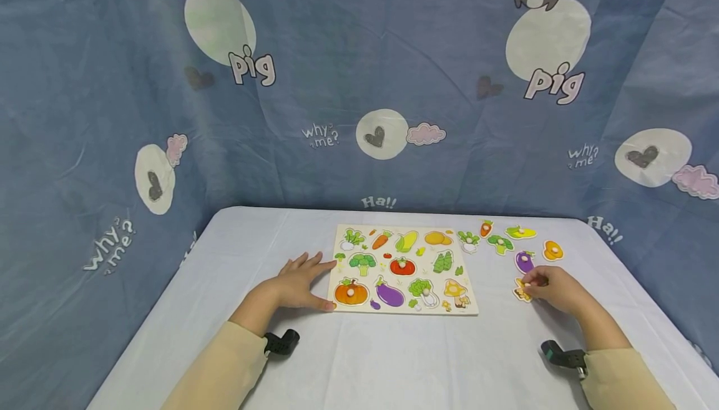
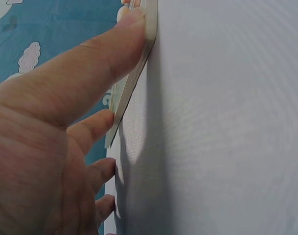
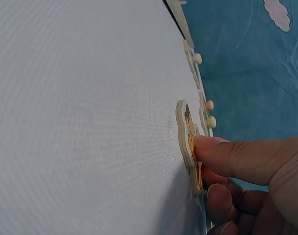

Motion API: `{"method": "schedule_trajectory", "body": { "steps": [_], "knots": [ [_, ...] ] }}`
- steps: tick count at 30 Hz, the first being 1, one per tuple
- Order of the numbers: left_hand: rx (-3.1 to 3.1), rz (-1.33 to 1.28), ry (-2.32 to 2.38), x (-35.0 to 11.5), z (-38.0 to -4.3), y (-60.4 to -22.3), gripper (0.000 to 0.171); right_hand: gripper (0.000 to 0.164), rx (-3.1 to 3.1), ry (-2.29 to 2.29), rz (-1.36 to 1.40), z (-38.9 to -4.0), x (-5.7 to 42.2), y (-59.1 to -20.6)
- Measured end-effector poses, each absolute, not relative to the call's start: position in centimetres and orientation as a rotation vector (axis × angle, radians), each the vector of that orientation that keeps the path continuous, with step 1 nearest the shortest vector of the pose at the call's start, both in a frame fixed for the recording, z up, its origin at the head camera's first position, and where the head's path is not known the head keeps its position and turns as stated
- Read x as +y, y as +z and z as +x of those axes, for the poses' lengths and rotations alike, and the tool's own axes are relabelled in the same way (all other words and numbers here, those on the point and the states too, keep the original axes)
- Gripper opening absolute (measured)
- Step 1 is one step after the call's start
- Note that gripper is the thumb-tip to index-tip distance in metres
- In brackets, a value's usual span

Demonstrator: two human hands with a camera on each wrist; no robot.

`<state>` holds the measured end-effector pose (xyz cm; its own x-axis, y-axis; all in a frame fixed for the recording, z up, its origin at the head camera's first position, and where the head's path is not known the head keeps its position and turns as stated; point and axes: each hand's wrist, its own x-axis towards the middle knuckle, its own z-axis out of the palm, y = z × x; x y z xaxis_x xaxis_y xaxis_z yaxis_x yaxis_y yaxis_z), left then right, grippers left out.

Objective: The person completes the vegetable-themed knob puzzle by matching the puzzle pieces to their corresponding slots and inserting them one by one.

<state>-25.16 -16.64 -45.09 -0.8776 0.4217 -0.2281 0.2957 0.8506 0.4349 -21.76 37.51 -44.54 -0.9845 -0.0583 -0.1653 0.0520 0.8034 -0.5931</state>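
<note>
The lower border cuts off both sleeves point(image 1: 216, 369) and the near edge of the desk point(image 1: 404, 360). A black camera point(image 1: 282, 342) sits at each wrist.

The left hand point(image 1: 294, 282) is spread wide at the board point(image 1: 424, 269), its thumb on the near-left corner and its index finger at the left edge; the other fingertips stand apart from it. The wrist view shows the thumb pressing the rim, with much of the board hidden behind it.

Off the board's right edge, level with its near-right part, the right hand point(image 1: 553, 288) pinches the mushroom piece point(image 1: 521, 291), thumb against its face. The fingers partly cover it, and I cannot tell whether it is clear of the desk.

On the board, the pumpkin point(image 1: 344, 296) and tomato point(image 1: 395, 268) carry knobs; elsewhere, piece and printed picture are hard to tell apart.

Just beyond the right hand lies the eggplant piece point(image 1: 525, 263), then an orange piece point(image 1: 553, 251). Broccoli point(image 1: 496, 243), radish point(image 1: 464, 239), corn point(image 1: 513, 234) and carrot point(image 1: 484, 233) lie between the board's far-right corner and the desk's far edge. In the right wrist view the pieces beyond stand edge-on, their pictures unreadable.

Behind the desk hangs a blue curtain point(image 1: 314, 173), its upper pig figures cut by the border.
</note>
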Motion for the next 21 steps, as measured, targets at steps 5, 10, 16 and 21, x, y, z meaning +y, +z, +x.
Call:
{"method": "schedule_trajectory", "body": {
  "steps": [5,10,16,21],
  "knots": [
    [2.71,0.535,0.56,-16.6,-25.2,-45.1,0.104,0.019,2.815,-0.922,0.003,-21.6,37.4,-44.2],
    [2.714,0.533,0.553,-16.7,-25.3,-45.2,0.104,0.019,2.821,-0.924,-0.003,-21.5,37.4,-43.9],
    [2.72,0.536,0.548,-16.7,-25.3,-45.3,0.103,0.018,2.804,-0.961,-0.027,-21.3,37.2,-43.5],
    [2.721,0.533,0.549,-16.7,-25.3,-45.4,0.104,0.017,2.813,-0.965,-0.054,-20.9,36.6,-42.9]
  ]
}}
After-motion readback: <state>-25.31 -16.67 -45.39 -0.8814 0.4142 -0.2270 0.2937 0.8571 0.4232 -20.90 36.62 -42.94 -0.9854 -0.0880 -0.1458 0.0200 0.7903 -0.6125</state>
